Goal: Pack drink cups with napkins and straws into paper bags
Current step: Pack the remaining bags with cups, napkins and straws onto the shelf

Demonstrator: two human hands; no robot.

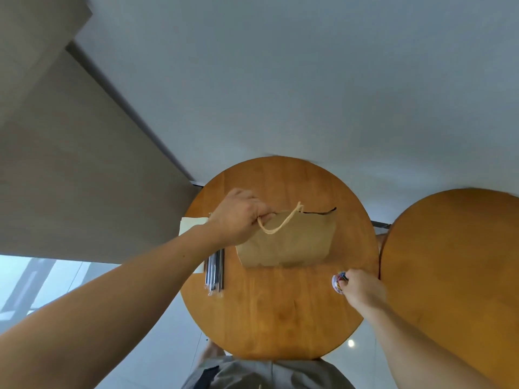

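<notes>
Brown paper bag (pixel 289 242), pinched at its rim by the left hand (pixel 238 217) over the round wooden counter (pixel 280 318), awaits the colourful-lidded drink cup (pixel 337 282) the right hand (pixel 362 287) grips, probably needing its mouth wider.

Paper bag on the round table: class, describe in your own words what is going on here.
A person's left hand holds the brown paper bag by its top edge, beside the twine handle, on the round wooden table. The right hand grips a cup with a colourful lid, right of the bag and not yet inside it. Some straws and napkins lie at the table's left edge.
</notes>
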